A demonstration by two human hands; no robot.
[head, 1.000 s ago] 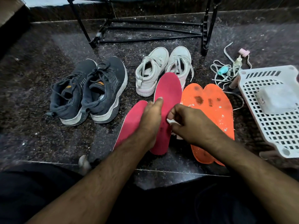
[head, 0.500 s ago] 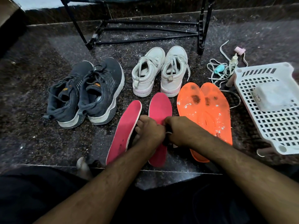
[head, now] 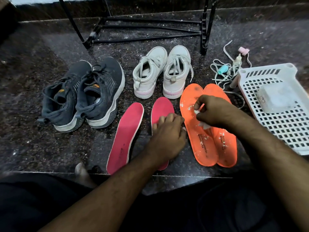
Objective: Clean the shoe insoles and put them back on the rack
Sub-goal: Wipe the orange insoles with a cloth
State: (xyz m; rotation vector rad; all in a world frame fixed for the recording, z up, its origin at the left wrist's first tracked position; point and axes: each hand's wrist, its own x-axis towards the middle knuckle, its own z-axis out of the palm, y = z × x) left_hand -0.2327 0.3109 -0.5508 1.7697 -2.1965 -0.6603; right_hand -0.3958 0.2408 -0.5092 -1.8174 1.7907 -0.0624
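Speckled granite floor (head: 41, 139), foam insoles (head: 199, 144), latticed basket (head: 284, 128)

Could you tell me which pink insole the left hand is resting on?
The right-hand pink insole, beside the orange pair; the other pink insole lies untouched.

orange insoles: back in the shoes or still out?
Out. Both orange insoles lie flat on the floor, overlapping side by side, in front of the white shoes; right hand is over them.

White basket (head: 284, 131) cut by right edge, rack (head: 150, 29) top cut off, left hand (head: 167, 136) hiding pink insole (head: 163, 108) middle, insole print unreadable.
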